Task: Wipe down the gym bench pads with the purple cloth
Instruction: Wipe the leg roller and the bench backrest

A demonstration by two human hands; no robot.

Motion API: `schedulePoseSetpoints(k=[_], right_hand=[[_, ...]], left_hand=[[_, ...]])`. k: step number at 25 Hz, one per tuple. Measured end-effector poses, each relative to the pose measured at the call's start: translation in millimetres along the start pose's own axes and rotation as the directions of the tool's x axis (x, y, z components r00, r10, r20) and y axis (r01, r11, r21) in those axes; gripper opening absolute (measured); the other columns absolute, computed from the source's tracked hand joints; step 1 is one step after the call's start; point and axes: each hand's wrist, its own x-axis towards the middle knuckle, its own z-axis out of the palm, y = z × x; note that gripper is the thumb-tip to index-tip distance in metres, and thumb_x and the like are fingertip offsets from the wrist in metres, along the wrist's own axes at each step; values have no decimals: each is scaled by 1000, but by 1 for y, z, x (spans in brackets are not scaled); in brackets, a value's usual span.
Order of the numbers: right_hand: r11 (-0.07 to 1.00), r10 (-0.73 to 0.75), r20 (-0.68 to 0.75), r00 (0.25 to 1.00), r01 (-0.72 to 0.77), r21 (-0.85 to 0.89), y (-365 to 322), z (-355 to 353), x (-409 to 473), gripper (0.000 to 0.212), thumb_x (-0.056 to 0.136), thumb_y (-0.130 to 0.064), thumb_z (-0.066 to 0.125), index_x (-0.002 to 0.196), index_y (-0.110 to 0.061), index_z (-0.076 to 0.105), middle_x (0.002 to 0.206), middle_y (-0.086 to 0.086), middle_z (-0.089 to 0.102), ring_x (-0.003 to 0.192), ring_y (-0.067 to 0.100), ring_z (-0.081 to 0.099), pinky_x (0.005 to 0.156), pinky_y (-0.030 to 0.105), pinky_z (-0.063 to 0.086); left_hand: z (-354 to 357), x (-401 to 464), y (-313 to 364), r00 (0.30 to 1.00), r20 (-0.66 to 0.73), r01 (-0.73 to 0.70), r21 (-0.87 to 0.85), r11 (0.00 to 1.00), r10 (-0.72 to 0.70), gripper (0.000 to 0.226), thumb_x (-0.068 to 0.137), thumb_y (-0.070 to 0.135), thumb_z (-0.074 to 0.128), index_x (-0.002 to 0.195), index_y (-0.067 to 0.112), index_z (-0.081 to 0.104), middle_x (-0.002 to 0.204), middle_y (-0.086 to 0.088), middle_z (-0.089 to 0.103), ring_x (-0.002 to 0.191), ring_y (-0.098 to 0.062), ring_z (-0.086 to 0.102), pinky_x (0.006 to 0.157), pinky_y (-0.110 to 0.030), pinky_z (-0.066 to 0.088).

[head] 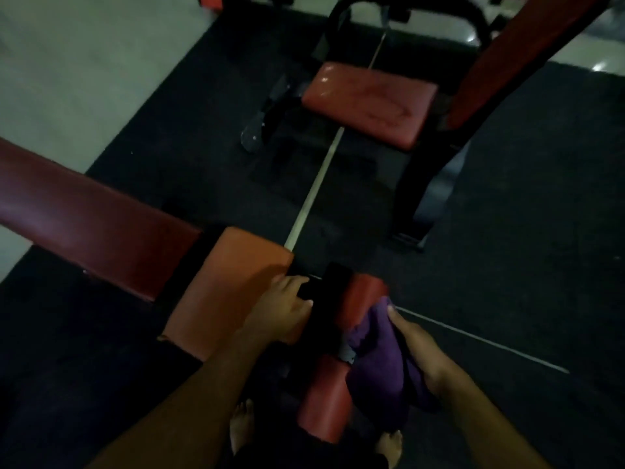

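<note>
My right hand [417, 346] grips the bunched purple cloth [378, 363], pressing it against the red cylindrical roller pad [341, 363] just left of it. My left hand [287, 306] rests on the near edge of the orange vinyl seat pad [230, 286], fingers curled over the black frame [329, 299] between both hands.

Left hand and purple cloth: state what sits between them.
In the head view, the black frame post stands between the left hand and the purple cloth, with the red roller pad beside it.
</note>
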Motion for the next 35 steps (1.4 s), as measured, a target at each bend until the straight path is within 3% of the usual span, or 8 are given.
schedulePoseSetpoints(k=[2, 6, 8, 12, 18, 24, 31, 35], right_hand=[[995, -76, -12, 997, 76, 58, -4, -11, -69, 56, 88, -49, 69, 119, -2, 66, 118, 24, 68, 115, 37, 63, 106, 49, 46], [930, -302, -118, 946, 265, -254, -24, -41, -165, 28, 88, -20, 74, 114, -15, 67, 111, 11, 74, 102, 23, 71, 93, 40, 56], [850, -361, -133, 923, 266, -455, -37, -66, -205, 28, 89, -15, 71, 111, -32, 65, 110, -1, 74, 99, 13, 70, 93, 37, 55], [836, -480, -291, 828, 330, -438, -62, -110, -252, 25, 95, -15, 59, 113, -33, 59, 114, -5, 65, 100, 8, 61, 92, 33, 50], [797, -544, -349, 763, 339, -500, -86, -131, -250, 38, 94, -22, 58, 132, -22, 61, 126, -2, 65, 114, 16, 60, 104, 41, 46], [718, -608, -261, 750, 378, -584, -150, -153, -243, 25, 92, -15, 57, 105, -34, 67, 102, -16, 71, 95, -1, 63, 89, 31, 50], [719, -609, -304, 733, 347, -603, -248, -216, -209, 8, 86, -20, 59, 88, -26, 64, 86, -9, 70, 85, 11, 65, 82, 41, 54], [741, -626, -324, 710, 410, -532, -304, -249, -191, 6, 94, -28, 63, 95, -31, 69, 92, -15, 72, 91, 4, 66, 86, 32, 53]], left_hand=[[-23, -42, 46, 1000, -6, 3, -10, 1000, -3, 55, 101, 39, 58, 151, 20, 44, 153, -5, 46, 137, -26, 48, 109, -36, 41], [-54, -89, 125, 996, -40, 75, -40, 996, -77, 52, 99, 38, 62, 148, 24, 48, 140, -3, 54, 112, -20, 63, 97, -32, 48], [-61, -103, 162, 994, -59, 85, -97, 992, -91, 51, 99, 38, 63, 147, 25, 50, 142, -1, 53, 113, -18, 63, 99, -34, 49], [-67, -109, 217, 993, -88, 66, -132, 989, -78, 52, 98, 41, 64, 146, 27, 49, 145, 4, 52, 124, -15, 56, 104, -37, 48], [-76, -90, 253, 990, -132, 33, -172, 985, -56, 51, 99, 39, 63, 146, 27, 48, 146, 5, 49, 129, -17, 53, 104, -30, 45], [-69, -30, 285, 988, -130, 56, -238, 970, -89, 51, 98, 39, 65, 144, 27, 50, 145, 3, 52, 130, -14, 52, 101, -25, 40], [-82, 71, 338, 996, -53, 55, -247, 967, -70, 50, 100, 40, 62, 146, 28, 48, 147, 5, 49, 130, -14, 51, 104, -26, 41], [-100, 132, 367, 999, -26, 13, -200, 980, -19, 50, 99, 36, 65, 145, 25, 50, 145, 2, 53, 130, -13, 51, 108, -28, 42]])
